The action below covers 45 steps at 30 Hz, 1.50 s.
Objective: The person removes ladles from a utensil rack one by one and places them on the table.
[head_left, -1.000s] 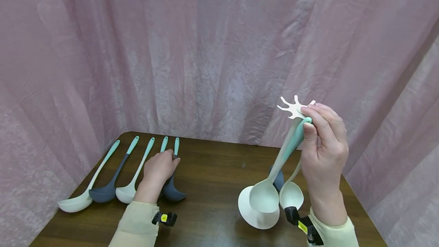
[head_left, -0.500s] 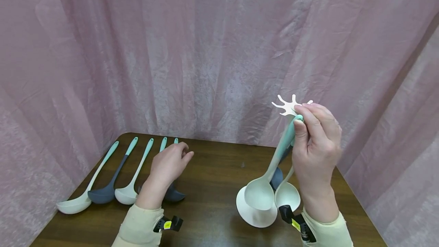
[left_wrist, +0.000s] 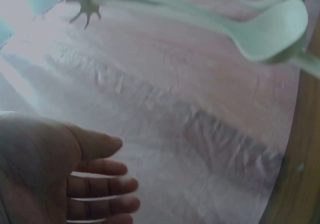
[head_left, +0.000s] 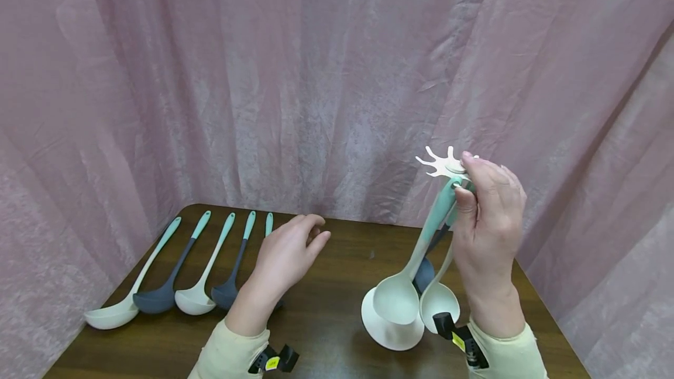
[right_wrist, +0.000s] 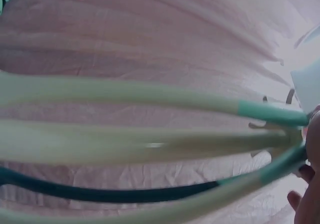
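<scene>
My right hand (head_left: 489, 224) is at the top of a white utensil stand (head_left: 442, 162) with pronged hooks and a round base (head_left: 392, 338). Its thumb touches a hook and handle end, while the fingers are spread apart from it over the top. From the stand hang a white ladle (head_left: 396, 300) with a mint handle, a navy ladle (head_left: 423, 276) behind it, and another white ladle (head_left: 439, 304). My left hand (head_left: 288, 252) hovers over the table, fingers relaxed, holding nothing. Behind it lies a navy ladle (head_left: 269, 224), its bowl mostly hidden.
More mint-handled ladles lie in a row at the left of the brown table (head_left: 337, 297): a white one (head_left: 113, 314), a navy one (head_left: 156, 300), another white one (head_left: 195, 301) and another navy one (head_left: 226, 294). A pink curtain (head_left: 337, 86) hangs behind the table.
My left hand has left the rightmost lying ladle and moved up and right. The right hand's fingers have parted from the thumb at the stand top, and the hanging ladles have shifted slightly left.
</scene>
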Each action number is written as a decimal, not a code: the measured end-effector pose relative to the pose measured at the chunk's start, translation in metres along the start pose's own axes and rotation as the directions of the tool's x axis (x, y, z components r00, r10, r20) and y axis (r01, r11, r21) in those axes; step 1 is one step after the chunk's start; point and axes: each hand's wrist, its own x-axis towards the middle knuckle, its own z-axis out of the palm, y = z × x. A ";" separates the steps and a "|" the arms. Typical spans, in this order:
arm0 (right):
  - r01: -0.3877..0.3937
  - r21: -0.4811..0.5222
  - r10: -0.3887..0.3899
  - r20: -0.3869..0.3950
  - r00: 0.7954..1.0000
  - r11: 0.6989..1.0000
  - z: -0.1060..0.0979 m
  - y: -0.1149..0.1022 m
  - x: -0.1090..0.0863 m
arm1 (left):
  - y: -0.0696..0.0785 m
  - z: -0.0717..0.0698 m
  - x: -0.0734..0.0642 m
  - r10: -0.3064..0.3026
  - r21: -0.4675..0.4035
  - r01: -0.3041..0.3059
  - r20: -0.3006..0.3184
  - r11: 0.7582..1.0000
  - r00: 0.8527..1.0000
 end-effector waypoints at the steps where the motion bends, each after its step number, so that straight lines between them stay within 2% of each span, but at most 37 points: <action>1: 0.000 0.028 0.000 -0.003 1.000 1.000 -0.001 0.001 0.001 | 0.005 0.000 0.000 0.013 -0.020 -0.013 -0.011 1.000 1.000; 5: -0.009 0.121 0.008 0.009 1.000 0.993 -0.004 0.004 0.007 | 0.021 0.001 -0.002 0.063 -0.077 -0.067 -0.046 0.995 0.997; 9: -0.039 0.188 0.022 0.093 0.995 0.981 -0.011 0.008 0.012 | 0.034 0.003 -0.005 0.115 -0.123 -0.125 -0.083 0.985 0.990; 14: -0.092 0.289 0.036 0.193 0.981 0.953 -0.017 0.015 0.017 | 0.049 0.007 -0.008 0.196 -0.192 -0.220 -0.134 0.956 0.971; 20: -0.089 0.340 0.021 0.199 0.980 0.936 -0.019 0.025 0.018 | 0.063 0.011 -0.011 0.253 -0.254 -0.296 -0.189 0.921 0.949; 24: -0.079 0.343 0.012 0.195 0.981 0.936 -0.018 0.033 0.017 | 0.070 0.014 -0.012 0.273 -0.272 -0.319 -0.193 0.908 0.942; 29: -0.097 0.335 0.035 0.187 0.982 0.937 -0.017 0.036 0.015 | 0.075 0.018 -0.014 0.286 -0.280 -0.326 -0.176 0.903 0.942; 45: -0.118 0.271 0.083 0.139 0.987 0.955 -0.015 0.021 0.015 | 0.080 0.025 -0.015 0.309 -0.290 -0.338 -0.140 0.895 0.941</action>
